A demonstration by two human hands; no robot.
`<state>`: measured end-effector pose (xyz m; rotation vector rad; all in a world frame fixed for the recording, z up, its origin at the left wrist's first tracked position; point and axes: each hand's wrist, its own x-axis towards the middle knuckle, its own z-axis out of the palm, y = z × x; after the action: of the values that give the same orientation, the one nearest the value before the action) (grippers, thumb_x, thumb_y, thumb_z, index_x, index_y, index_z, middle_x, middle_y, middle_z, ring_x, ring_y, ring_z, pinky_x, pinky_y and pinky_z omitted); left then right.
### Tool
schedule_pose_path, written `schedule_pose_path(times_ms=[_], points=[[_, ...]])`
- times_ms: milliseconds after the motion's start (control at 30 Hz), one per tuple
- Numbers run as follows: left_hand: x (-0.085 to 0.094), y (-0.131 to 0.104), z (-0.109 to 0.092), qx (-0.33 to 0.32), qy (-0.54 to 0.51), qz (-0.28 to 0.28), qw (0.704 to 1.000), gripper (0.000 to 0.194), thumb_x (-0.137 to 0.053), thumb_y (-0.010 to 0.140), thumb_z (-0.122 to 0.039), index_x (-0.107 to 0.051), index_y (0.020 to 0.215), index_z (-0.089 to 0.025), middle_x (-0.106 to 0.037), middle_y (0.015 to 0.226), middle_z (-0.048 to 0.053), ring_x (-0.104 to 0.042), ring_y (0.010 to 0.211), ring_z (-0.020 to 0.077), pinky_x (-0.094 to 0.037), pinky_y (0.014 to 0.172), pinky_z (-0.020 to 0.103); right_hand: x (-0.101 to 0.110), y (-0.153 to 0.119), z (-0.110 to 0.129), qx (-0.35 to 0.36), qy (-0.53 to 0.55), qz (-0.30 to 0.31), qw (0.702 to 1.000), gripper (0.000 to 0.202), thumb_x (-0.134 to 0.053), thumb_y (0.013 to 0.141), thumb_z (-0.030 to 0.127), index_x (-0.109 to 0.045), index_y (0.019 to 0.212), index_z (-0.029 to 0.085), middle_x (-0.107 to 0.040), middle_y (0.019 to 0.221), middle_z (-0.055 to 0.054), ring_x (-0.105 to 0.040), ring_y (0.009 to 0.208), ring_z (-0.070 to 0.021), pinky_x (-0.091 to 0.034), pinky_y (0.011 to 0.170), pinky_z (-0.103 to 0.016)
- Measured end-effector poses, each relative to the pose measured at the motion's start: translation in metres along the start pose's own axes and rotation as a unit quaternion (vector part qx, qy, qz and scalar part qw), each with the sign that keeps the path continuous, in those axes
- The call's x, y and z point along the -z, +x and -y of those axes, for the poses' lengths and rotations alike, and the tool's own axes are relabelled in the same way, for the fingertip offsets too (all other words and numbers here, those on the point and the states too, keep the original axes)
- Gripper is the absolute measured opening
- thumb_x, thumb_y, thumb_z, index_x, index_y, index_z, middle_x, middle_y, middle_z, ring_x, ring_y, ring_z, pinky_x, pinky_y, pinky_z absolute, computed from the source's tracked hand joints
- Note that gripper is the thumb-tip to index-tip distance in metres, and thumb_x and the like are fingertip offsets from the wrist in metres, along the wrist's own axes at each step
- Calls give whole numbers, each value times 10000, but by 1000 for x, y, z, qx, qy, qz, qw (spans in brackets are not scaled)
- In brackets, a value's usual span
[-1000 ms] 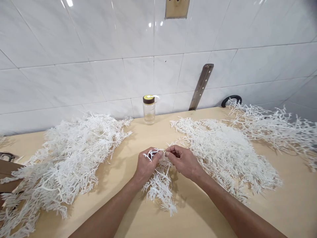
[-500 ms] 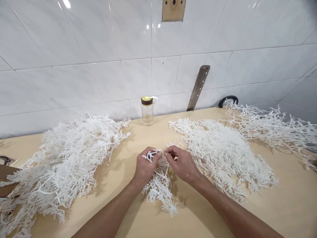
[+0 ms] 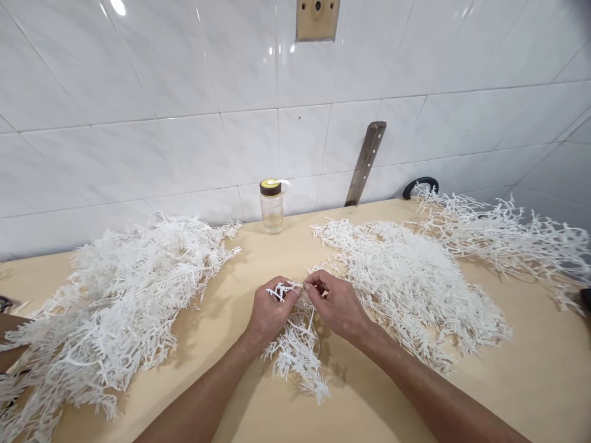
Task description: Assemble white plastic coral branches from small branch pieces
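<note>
Both hands meet over the middle of the table. My left hand (image 3: 272, 307) is closed on a white plastic branch (image 3: 282, 290), whose forked tips poke out above the fingers. Close beside it, my right hand (image 3: 335, 301) pinches at the branch's end, fingertips nearly touching the left thumb; what exactly sits between them is too small to make out. Below the hands hangs or lies a feathery white sprig (image 3: 300, 357), its upper part partly hidden by the left hand. I cannot tell whether it is joined to the held branch.
Heaps of white plastic branches lie left (image 3: 138, 295) and right (image 3: 415, 277), with longer bare stems (image 3: 503, 234) at far right. A lidded clear bottle (image 3: 272, 212) stands by the tiled wall. A metal strip (image 3: 365, 163) and black ring-shaped handle (image 3: 421, 186) are behind.
The view has shifted slightly, so the surroundings sit a little further left. Both hands keep nearly the same pose, with the fingertips drawn marginally closer together.
</note>
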<state>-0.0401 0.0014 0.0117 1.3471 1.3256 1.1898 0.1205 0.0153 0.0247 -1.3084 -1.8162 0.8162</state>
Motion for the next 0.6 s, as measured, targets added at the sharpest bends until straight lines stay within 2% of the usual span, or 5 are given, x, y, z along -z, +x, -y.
schedule_pose_path(times_ms=[167, 367, 500, 600], points=[[0, -1, -2, 26, -15, 48, 998, 331, -682, 789, -468, -594, 734, -154, -484, 553, -41, -431, 520, 103, -343, 523, 235, 0, 1, -5, 29, -11, -8, 999, 153, -509, 895, 264, -635, 848, 191, -649, 694, -8, -565, 596, -139, -435, 541, -251], [0, -1, -5, 24, 3, 35, 999, 313, -684, 785, -442, -582, 703, -157, -498, 567, -39, -455, 538, 108, -359, 546, 241, -3, 1, -13, 82, -65, -17, 994, 106, -496, 889, 200, -593, 848, 195, -623, 685, 1, -548, 591, -134, -417, 556, -247], [1, -1, -3, 36, 11, 30, 999, 296, -679, 786, -416, -563, 686, -162, -473, 567, -47, -433, 544, 104, -355, 550, 239, -10, 1, -18, 147, -161, -36, 975, 121, -458, 901, 162, -554, 831, 183, -614, 723, -22, -535, 599, -138, -384, 556, -252], [1, 1, 0, 33, 13, 14, 999, 294, -682, 773, -403, -555, 665, -162, -463, 577, -43, -418, 562, 106, -353, 557, 239, -17, 3, -20, 165, -213, -56, 961, 167, -416, 929, 168, -541, 820, 179, -609, 748, -39, -521, 581, -139, -353, 527, -254]])
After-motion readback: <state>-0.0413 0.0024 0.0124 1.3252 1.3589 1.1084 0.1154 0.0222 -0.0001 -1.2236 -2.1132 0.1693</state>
